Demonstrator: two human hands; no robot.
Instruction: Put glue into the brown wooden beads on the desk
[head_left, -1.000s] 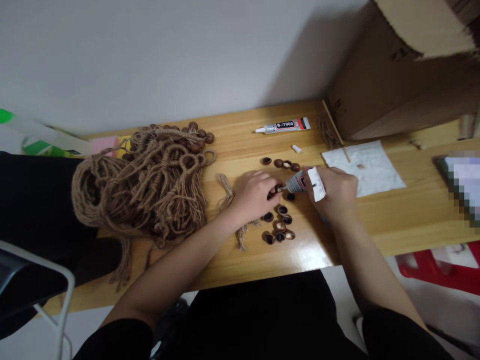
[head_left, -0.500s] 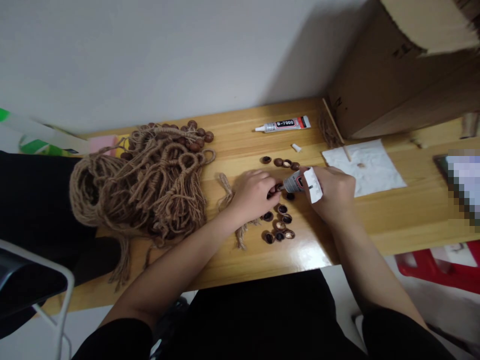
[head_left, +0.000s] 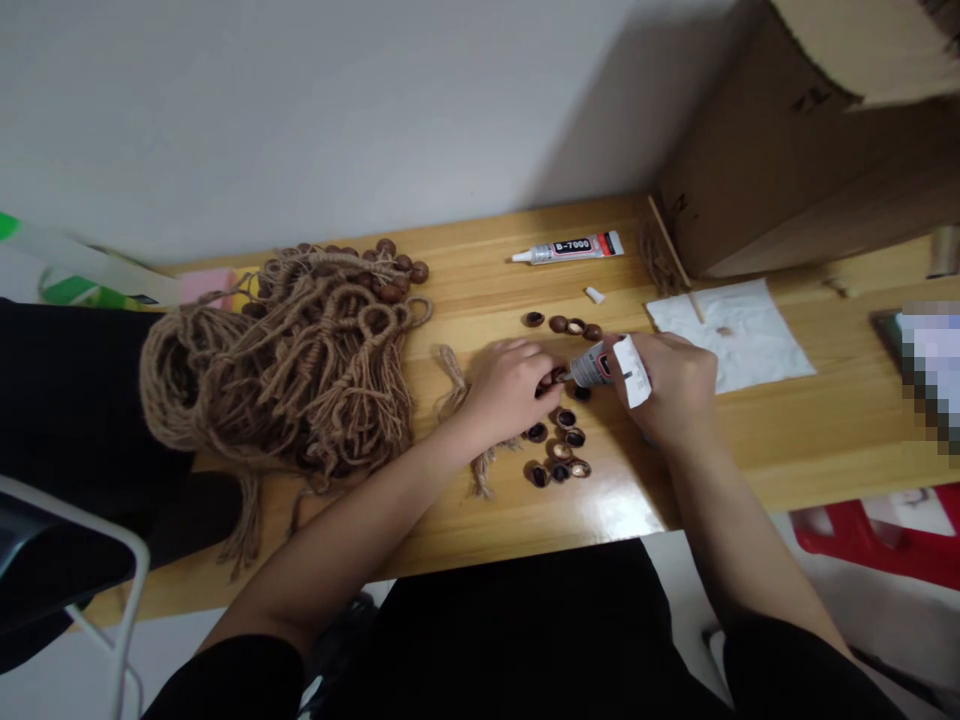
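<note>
My right hand is closed around a glue tube, its nozzle pointing left toward my left hand. Between the fingertips of my left hand is a small brown nut shell, mostly covered by the fingers. The nozzle tip meets the shell or sits just at it; I cannot tell which. Several halved nut shells lie on the table just below, hollow sides mostly up. More shells lie above the hands. A knotted piece of jute cord lies partly under my left wrist.
A large heap of jute cord with round brown nuts covers the left. Behind lie a second glue tube and a white cap. At right are a white cloth, a thin stick and a cardboard box.
The glue tube and my right hand have shifted very slightly to the right. My left hand keeps its place on the shell.
</note>
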